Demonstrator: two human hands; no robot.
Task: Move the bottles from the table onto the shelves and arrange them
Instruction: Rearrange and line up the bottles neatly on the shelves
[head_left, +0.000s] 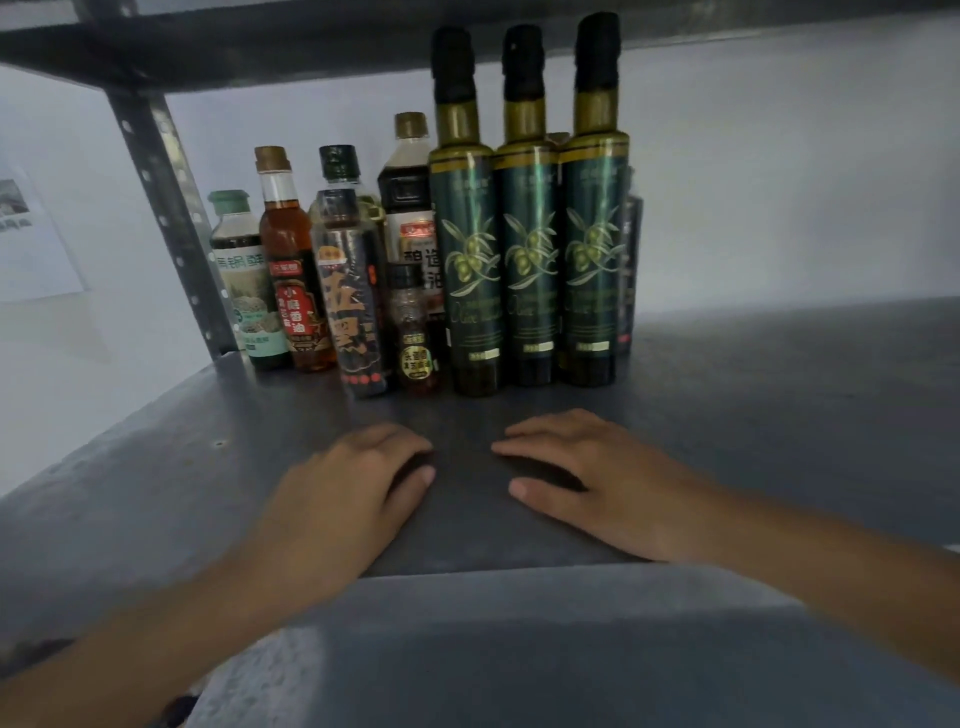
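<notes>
Three tall dark green olive oil bottles (530, 249) stand side by side at the back of the grey metal shelf (779, 395). Left of them are a small spice bottle (413, 332), a black-labelled bottle (353, 301), an amber sesame oil bottle (291, 270), a green-capped bottle (244, 275) and a dark soy sauce bottle (410, 202) behind. My left hand (343, 488) and my right hand (597, 478) lie palm down on the shelf in front of the bottles, fingers relaxed, holding nothing. Another dark bottle (628, 270) is mostly hidden behind the right olive oil bottle.
A perforated metal upright (166, 208) stands at the back left corner. The shelf above (311, 47) hangs close over the olive oil caps. A white wall lies behind, with a paper sheet (26, 239) at the left. The shelf's right half is bare metal.
</notes>
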